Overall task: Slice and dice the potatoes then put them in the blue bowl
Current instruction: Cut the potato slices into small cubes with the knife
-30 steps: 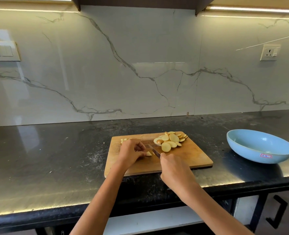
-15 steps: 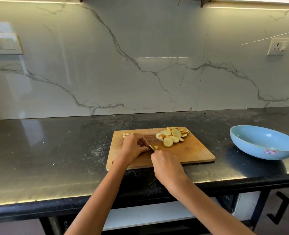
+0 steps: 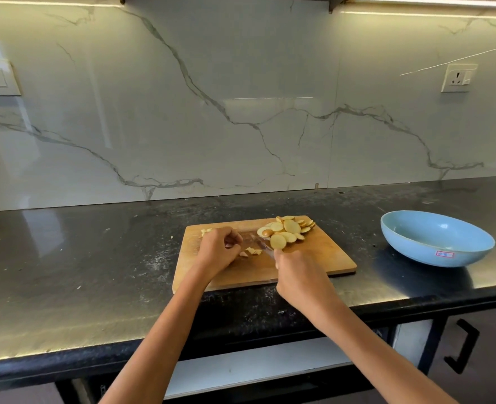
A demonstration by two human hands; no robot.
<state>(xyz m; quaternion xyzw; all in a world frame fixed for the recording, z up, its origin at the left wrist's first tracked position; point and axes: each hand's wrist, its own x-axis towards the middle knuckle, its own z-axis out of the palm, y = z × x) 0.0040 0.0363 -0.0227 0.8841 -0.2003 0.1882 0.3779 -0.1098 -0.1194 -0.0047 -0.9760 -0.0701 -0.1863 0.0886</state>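
A wooden cutting board (image 3: 322,258) lay on the dark stone counter (image 3: 80,272), close to its front edge. A heap of round potato slices (image 3: 286,230) occupied the far right corner of the board, the slices overlapping one another. A few small diced pieces (image 3: 251,252) lay near the middle of the board, between the two hands. A further small cluster of cut pieces (image 3: 206,231) was partly visible at the far left corner, just behind the left hand.

The left hand (image 3: 219,250) rested on the board with its fingers curled inward, just beside the diced pieces; whether it gripped any potato could not be determined. The right hand (image 3: 297,275) was clenched around the handle of a knife (image 3: 262,246), of which only the blade showed, blurred, pointing away from the person toward the slice heap and lying just to the right of the diced pieces. The handle itself was hidden inside the fist.

The blue bowl (image 3: 433,252) stood on the counter to the right of the board, well apart from it, with no potato visible inside. It carried a small sticker (image 3: 444,253) on its near outer wall. A marble-patterned wall (image 3: 241,97) rose behind the counter, with a power socket (image 3: 458,78) at upper right.
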